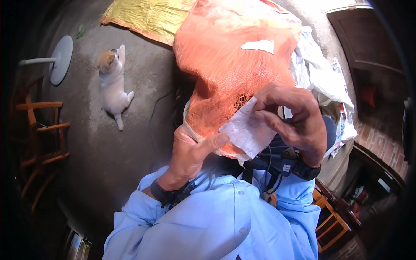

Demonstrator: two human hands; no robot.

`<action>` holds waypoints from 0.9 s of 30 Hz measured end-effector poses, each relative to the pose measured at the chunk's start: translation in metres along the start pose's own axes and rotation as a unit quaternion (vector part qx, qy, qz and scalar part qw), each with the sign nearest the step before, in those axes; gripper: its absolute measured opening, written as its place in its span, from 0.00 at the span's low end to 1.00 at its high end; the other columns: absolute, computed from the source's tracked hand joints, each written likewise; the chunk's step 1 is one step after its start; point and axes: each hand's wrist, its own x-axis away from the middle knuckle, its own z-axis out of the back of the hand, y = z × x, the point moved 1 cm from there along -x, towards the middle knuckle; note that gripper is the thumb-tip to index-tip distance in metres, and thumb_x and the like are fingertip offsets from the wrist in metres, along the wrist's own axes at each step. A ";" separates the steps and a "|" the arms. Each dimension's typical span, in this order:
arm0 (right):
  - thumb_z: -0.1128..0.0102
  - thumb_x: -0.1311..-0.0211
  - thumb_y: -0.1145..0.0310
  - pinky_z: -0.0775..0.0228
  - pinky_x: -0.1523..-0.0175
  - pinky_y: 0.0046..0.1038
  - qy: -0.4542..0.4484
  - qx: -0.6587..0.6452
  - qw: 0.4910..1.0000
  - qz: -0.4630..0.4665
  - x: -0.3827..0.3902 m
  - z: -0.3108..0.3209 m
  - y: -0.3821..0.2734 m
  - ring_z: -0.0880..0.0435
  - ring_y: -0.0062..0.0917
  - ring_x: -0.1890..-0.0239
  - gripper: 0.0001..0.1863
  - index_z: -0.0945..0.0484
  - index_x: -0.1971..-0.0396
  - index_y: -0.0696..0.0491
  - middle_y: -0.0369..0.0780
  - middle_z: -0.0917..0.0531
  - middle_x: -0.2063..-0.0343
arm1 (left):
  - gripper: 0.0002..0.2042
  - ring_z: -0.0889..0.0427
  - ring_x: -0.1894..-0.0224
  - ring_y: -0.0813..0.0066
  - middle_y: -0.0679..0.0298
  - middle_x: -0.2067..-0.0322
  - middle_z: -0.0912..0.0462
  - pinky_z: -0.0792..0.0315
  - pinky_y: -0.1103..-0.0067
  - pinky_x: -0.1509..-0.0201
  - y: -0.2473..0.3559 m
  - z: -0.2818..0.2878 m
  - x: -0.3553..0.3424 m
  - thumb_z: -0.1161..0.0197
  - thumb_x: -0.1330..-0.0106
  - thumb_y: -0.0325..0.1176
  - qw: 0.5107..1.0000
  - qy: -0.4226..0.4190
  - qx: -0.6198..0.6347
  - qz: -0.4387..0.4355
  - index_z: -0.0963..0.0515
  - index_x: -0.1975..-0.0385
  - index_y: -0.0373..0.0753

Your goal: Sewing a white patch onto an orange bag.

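Observation:
A large orange woven mesh sack (225,82) lies across my lap and stretches away from me. Its side has a frayed hole (243,100). My right hand (299,119) pinches the upper right edge of a white woven patch (248,133), held over the sack just below the hole. At the sack's pale near rim, my left hand (188,151) grips the cloth; its thumb reaches the patch's left corner, and its other fingers are hidden beneath. Farther up, a second white patch (260,46) lies flat on the orange mesh.
A white and tan puppy (113,89) lies on the concrete floor to the left, near a round white stand base (61,60) and a wooden chair (43,125). Yellow sacking (149,19) spreads at the back. White sacks (323,82) lie right; a wooden stool (331,221) stands lower right.

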 end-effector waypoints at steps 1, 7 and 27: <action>0.36 0.47 0.85 0.31 0.68 0.23 0.004 -0.003 1.000 -0.001 0.000 0.000 0.000 0.23 0.19 0.74 0.06 0.21 0.70 0.61 0.38 0.21 0.73 | 0.23 0.20 0.48 0.75 0.58 0.48 0.19 0.25 0.76 0.42 0.000 -0.001 -0.001 0.32 0.38 0.22 1.000 0.005 0.005 0.006 0.27 0.43 0.29; 0.36 0.52 0.86 0.27 0.68 0.21 0.053 0.001 0.999 0.001 0.013 0.000 0.000 0.17 0.20 0.71 0.07 0.20 0.71 0.61 0.42 0.15 0.66 | 0.23 0.20 0.48 0.74 0.58 0.48 0.19 0.25 0.76 0.42 0.001 -0.002 -0.002 0.33 0.38 0.20 0.999 0.023 0.011 0.028 0.27 0.42 0.29; 0.33 0.53 0.87 0.26 0.68 0.28 0.152 0.091 0.984 0.030 0.020 -0.017 -0.002 0.15 0.33 0.71 0.11 0.21 0.69 0.60 0.43 0.18 0.72 | 0.23 0.20 0.47 0.72 0.57 0.47 0.19 0.26 0.74 0.40 0.001 0.001 -0.001 0.31 0.39 0.22 0.999 0.036 -0.001 0.030 0.27 0.43 0.29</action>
